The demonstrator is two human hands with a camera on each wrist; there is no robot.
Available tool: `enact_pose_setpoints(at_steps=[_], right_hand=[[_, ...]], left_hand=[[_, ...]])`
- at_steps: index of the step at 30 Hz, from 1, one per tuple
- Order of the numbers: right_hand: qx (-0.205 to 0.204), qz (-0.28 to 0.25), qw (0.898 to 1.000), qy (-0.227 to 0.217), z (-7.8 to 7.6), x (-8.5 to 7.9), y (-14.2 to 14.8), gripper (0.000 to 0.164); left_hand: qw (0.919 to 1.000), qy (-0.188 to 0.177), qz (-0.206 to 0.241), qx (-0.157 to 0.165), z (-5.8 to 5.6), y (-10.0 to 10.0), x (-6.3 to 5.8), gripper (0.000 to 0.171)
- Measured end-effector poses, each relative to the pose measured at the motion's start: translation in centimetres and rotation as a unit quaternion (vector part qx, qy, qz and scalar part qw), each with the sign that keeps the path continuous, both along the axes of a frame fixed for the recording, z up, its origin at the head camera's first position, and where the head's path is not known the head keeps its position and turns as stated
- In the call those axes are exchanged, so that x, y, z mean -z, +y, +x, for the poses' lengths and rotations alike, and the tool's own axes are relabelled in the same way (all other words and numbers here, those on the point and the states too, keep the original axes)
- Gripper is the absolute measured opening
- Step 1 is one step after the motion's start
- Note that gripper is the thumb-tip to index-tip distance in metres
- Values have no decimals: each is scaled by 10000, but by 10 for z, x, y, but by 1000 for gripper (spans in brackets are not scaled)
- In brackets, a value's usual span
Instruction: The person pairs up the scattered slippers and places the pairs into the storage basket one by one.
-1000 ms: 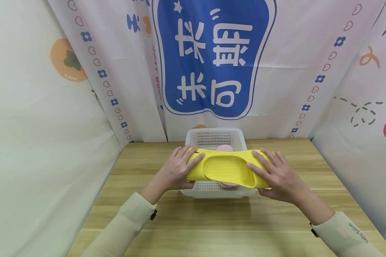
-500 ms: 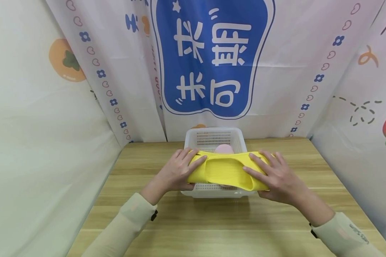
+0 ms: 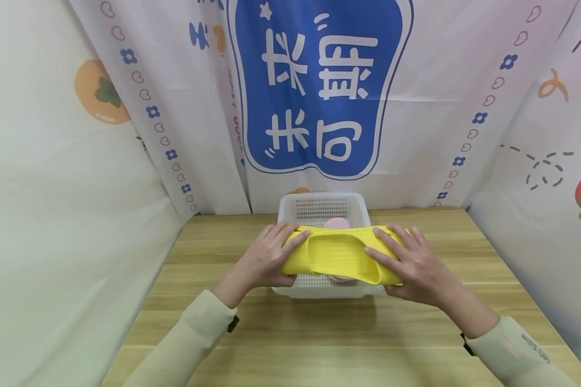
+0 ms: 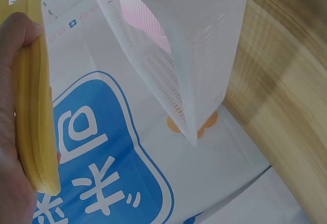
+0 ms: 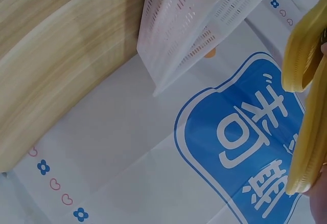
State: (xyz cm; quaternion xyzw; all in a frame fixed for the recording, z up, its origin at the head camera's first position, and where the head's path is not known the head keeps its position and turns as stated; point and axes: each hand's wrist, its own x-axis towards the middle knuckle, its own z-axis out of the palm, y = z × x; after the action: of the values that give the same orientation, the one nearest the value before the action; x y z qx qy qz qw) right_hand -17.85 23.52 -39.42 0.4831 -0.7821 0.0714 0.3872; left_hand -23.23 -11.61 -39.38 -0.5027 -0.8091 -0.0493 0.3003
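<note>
Above the white perforated basket [image 3: 324, 291], both hands hold yellow slippers [image 3: 341, 255] lengthwise across it. They look like a pair fitted together, with a ribbed footbed showing in the opening. The left hand [image 3: 268, 255] grips one end, fingers over the top and thumb beneath. At the other end, the right hand [image 3: 421, 269] grips likewise, its fingers spread over the front. Thick yellow sole edges of the slippers [image 4: 36, 116] appear in the left wrist view. A pink ribbed item [image 4: 143, 14] lies in the basket, partly hidden behind the slippers in the head view.
The basket stands on a wood-grain table [image 3: 290, 338], near its back edge. A white printed cloth [image 3: 421, 150] with a large blue emblem hangs behind, and pale cloth walls [image 3: 68, 215] rise on both sides.
The slippers dipped slightly and tilted, then came back up a little. The right hand has shifted slightly leftward. Both hands keep their grip, and the basket stays in place.
</note>
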Motion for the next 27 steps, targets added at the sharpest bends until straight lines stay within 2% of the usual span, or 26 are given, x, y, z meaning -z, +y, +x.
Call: enact_pose_setpoints(at_steps=[6, 11, 27], right_hand=[[92, 161, 9998, -105, 1, -2, -3, 78], [198, 222, 9994, -166, 1, 0, -9, 79], [469, 275, 9979, -364, -1, 2, -28, 79]], left_hand=[[9998, 146, -24, 105, 0, 3, 1, 100], [9997, 184, 35, 146, 0, 9, 2, 99], [9998, 218, -13, -46, 1, 17, 5, 97]])
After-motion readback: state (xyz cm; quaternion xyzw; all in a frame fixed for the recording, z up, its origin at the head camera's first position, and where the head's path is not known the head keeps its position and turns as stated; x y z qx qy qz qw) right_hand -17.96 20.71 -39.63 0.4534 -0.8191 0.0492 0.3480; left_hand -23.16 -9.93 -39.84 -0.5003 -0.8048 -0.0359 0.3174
